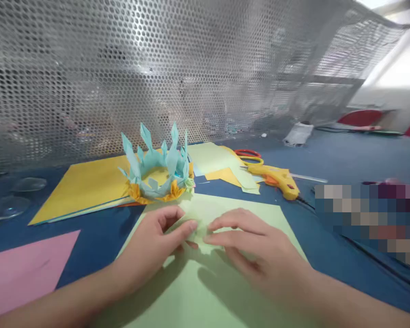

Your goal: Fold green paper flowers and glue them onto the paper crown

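Observation:
Between my two hands is a small piece of light green paper (198,231), its exact shape blurred against the sheet below. My left hand (157,237) pinches it between thumb and fingers. On its other side, the thumb and forefinger of my right hand (252,241) close on the paper's right edge. Both hands are just above a large pale green sheet (218,291). Right behind them stands a light blue paper crown (150,184) with pointed spikes, orange paper pieces around its base and a small green paper piece at its right side.
Yellow sheets (85,182) lie stacked at left, a pink sheet (23,269) nearer. Green and yellow paper scraps (221,168), scissors (250,157) and a yellow glue gun (276,177) with a cord lie at right. A perforated metal screen (191,68) stands behind the blue table (327,155).

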